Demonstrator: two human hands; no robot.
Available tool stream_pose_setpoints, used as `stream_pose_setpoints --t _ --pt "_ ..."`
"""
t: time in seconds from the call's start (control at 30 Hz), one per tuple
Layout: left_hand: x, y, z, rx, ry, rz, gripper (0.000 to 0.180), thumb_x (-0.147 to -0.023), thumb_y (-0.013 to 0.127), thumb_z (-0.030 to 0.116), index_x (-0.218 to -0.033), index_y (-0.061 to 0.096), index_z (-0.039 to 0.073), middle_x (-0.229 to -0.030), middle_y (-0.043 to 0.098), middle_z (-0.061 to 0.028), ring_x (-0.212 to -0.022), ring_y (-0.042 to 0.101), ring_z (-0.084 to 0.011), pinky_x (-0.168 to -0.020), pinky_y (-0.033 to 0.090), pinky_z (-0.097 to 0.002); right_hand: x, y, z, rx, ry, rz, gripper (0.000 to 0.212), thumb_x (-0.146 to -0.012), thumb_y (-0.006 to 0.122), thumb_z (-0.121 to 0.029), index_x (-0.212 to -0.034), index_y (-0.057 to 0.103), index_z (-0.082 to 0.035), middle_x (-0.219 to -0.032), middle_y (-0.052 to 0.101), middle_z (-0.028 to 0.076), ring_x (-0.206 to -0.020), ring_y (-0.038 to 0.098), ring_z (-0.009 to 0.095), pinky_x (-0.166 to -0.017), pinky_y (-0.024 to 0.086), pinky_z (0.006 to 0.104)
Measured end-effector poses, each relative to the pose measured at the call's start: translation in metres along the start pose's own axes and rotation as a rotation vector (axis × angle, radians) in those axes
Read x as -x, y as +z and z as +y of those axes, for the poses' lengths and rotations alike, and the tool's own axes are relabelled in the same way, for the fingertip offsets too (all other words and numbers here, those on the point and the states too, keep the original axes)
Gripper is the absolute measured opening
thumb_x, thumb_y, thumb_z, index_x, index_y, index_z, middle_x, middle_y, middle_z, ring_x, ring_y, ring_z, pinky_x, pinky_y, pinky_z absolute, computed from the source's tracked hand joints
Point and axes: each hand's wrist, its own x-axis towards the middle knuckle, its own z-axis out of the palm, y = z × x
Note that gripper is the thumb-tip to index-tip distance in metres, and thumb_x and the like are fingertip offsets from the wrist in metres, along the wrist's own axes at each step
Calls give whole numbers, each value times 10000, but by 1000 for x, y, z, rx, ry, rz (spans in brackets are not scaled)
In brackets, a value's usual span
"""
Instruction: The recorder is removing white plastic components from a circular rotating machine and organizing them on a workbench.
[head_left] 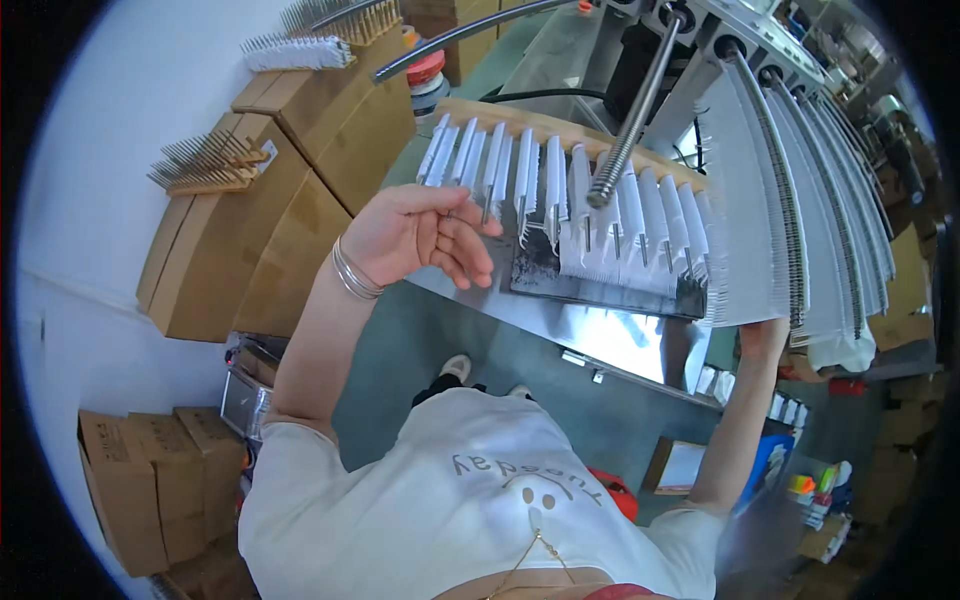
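My left hand is raised at the near left end of a wooden rack, its palm turned up. Its fingers are loosely curled and apart, with nothing in them. From the rack, a row of metal rods carries folded white strips; the nearest ones hang close to my fingertips. On the right, my right hand reaches up to the lower end of a long white fringed strip hanging from a machine rod. That strip hides its fingers, so their grip cannot be seen.
A bare threaded rod juts from the machine above the rack. More white strips hang at the far right. Below the rack lies a dark plate on a metal table. Cardboard boxes stacked at left hold pin racks.
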Motion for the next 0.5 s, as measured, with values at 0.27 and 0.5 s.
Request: stream_pose_setpoints --t 0.27,0.5 --pt "-3 -26 -8 49 -72 -5 457 -950 384 321 -1053 579 -80 -920 646 -256 -841 657 -352 -708 545 -399 10 9 -9 97 18 -32 300 -947 429 -360 -951 585 -104 -797 622 -4 -617 585 94 -432 403 247" --pt "2 4 -74 43 161 -34 469 -976 341 339 -1186 516 -43 -1170 568 -214 -1131 527 -335 -967 411 -441 22 -16 -1 261 -105 -258 339 -948 418 -329 -820 558 -48 -647 548 45 -589 541 143 -522 436 297"
